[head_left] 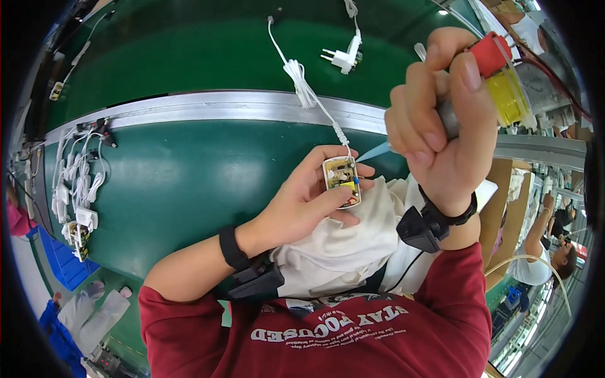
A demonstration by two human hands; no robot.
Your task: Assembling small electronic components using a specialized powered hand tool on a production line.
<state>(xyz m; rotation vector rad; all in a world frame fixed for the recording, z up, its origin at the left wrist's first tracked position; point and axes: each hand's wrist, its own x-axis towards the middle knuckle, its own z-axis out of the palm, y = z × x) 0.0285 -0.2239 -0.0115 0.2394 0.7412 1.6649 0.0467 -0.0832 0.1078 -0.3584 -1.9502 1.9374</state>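
Beyond and left of the left fingers [331, 200]: green worktop [208, 151]. Right fingers [416, 104] wrap a dispenser-like tool [507, 97], yellow and red parts at its back. White cable [299, 82] leads away beyond the left fingers, which hold the white-cased circuit board [341, 175], thumb over its face. Blue nozzle [376, 150] between both sets of fingers, tip by the board's cable end; contact unclear. I'd brace the board, steady the right wrist, squeeze lightly.
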